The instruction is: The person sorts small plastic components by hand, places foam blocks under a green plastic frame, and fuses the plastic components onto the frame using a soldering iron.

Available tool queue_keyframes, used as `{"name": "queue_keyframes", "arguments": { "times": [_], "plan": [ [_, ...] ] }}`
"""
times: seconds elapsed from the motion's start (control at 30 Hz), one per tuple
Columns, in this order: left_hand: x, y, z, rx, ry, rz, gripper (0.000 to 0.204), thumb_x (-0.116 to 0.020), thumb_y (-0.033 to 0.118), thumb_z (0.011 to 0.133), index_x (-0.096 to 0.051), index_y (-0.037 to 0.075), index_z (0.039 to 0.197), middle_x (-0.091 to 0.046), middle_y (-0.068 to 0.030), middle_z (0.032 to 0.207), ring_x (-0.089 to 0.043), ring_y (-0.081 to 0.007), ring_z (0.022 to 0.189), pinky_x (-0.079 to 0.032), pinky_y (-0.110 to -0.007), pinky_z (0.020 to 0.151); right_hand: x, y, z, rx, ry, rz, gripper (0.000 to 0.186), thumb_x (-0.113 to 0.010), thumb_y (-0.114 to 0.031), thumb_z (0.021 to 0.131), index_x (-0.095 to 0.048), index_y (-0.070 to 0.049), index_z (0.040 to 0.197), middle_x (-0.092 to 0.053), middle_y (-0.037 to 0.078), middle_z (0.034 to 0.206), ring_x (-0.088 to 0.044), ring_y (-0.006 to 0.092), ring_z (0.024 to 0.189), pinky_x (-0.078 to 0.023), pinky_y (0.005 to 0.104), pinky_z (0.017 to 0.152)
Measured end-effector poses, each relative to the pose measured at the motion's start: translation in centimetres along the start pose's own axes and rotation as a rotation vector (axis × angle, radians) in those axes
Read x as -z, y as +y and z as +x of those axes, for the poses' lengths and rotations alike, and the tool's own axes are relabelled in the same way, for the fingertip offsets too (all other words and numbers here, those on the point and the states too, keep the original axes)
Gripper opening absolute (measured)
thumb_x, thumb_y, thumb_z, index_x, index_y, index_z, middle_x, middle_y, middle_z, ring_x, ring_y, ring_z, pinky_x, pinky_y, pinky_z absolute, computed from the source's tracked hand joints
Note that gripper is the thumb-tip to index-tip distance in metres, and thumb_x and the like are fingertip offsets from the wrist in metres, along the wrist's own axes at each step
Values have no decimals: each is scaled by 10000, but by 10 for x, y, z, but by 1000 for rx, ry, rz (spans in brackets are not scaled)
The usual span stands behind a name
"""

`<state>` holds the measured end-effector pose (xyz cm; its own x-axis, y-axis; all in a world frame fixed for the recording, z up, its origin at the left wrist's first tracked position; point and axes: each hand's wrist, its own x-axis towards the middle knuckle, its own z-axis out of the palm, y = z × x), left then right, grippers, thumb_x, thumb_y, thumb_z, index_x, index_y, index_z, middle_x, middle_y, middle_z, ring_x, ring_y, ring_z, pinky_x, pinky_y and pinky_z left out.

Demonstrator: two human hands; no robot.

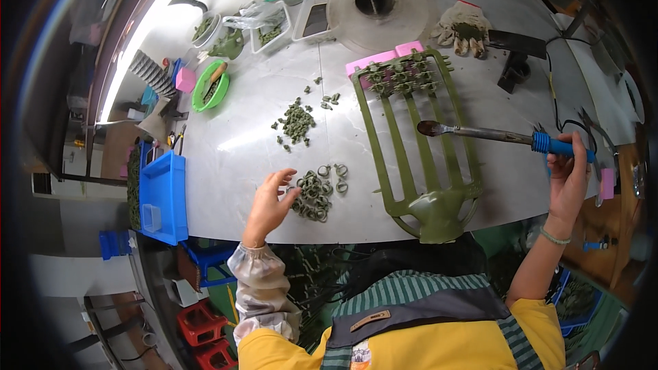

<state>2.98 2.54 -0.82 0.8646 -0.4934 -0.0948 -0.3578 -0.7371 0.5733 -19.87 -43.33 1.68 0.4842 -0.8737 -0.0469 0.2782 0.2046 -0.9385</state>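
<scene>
My right hand (568, 177) is closed around the blue handle of a soldering iron (490, 133). Its broad, brown-stained tip points left over a green wax-like frame (412, 144) with long parallel bars. Small branched green pieces (404, 77) cluster on the far end of that frame, which rests against a pink block (361, 65). My left hand (269, 207) is open beside a pile of green rings (314, 197), thumb and fingers apart at its left edge. Beyond the rings lies a heap of small green pieces (297, 122).
At the far left stands a green bowl (218, 96) with a wooden-handled tool, and a blue tray (164, 195) sits at the table's left edge. A large round translucent disc (346, 10), plastic tubs (273, 33), a work glove (464, 26) and a black stand (513, 72) occupy the back.
</scene>
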Motion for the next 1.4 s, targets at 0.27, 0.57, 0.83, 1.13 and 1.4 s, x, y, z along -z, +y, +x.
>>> {"name": "queue_keyframes", "arguments": {
  "times": [0.27, 0.57, 0.83, 1.13, 1.4],
  "plan": [
    [-28, 6, 9, -105, 185, 166, 294, -689, 85, 819, -636, 78, 1108, -644, -109, 1010, -571, -301, 1002, -451, -376, 880, -13, -3, -16, 20, 9, -33, 309, -666, -317, 909, -682, -9, 900, -668, 56, 727, -641, 97, 597, -526, 198, 580],
    [-42, 18, 48, -157, -198, -76, 264, -703, 108, 815, -631, 77, 1068, -632, -111, 994, -558, -290, 996, -451, -364, 842, -14, -10, -27, 46, 20, -58, 309, -664, -321, 911, -682, -13, 895, -666, 52, 722, -640, 97, 600, -528, 197, 568],
    [-31, -40, 102, -331, 311, 185, 291, -718, 98, 788, -608, 86, 1057, -550, -128, 1039, -516, -326, 996, -438, -405, 854, -22, -16, -32, 50, 31, -54, 303, -669, -324, 909, -684, -23, 878, -658, 46, 694, -632, 97, 591, -525, 200, 567],
    [-28, -21, 133, -394, 406, 89, 123, -639, 13, 809, -664, 45, 925, -635, -104, 923, -596, -308, 904, -485, -392, 808, -27, -18, -33, 46, 24, -59, 301, -659, -321, 915, -681, -23, 873, -653, 41, 683, -631, 92, 594, -523, 192, 572],
    [-27, -25, 183, -394, 203, 283, 137, -659, 13, 767, -695, 51, 893, -667, -124, 939, -641, -338, 859, -517, -391, 758, -30, -20, -38, 62, 30, -87, 308, -636, -317, 929, -678, -15, 888, -667, 51, 698, -649, 96, 596, -545, 191, 566]
  ]
}}
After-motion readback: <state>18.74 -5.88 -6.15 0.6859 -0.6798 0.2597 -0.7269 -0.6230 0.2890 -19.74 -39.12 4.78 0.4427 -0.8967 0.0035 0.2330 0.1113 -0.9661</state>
